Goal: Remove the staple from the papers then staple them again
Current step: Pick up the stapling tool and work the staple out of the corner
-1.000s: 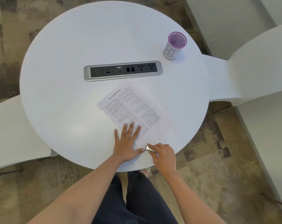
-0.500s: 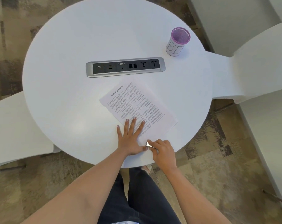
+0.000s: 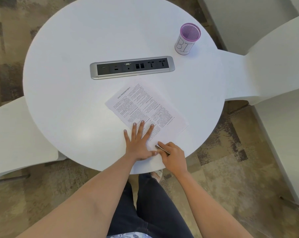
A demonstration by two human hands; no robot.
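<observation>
One round white table (image 3: 63, 93) carries everything: one socket strip (image 3: 132, 67) set in its middle, one purple cup (image 3: 188, 39) at the far right, and one set of papers (image 3: 146, 107) lying askew near the front edge. The left hand (image 3: 138, 143) lies flat with fingers spread, pressing the near end of the papers down. The right hand (image 3: 172, 156) pinches a slim metal tool (image 3: 162, 149), its tip at the papers' near corner, just beside the left thumb. The staple is too small to make out; probably it sits under that tip. To do this well, keep the left palm firm so the sheets cannot slide, work the tip under the staple's crown, and lever gently rather than tear. No stapler shows on the table.
</observation>
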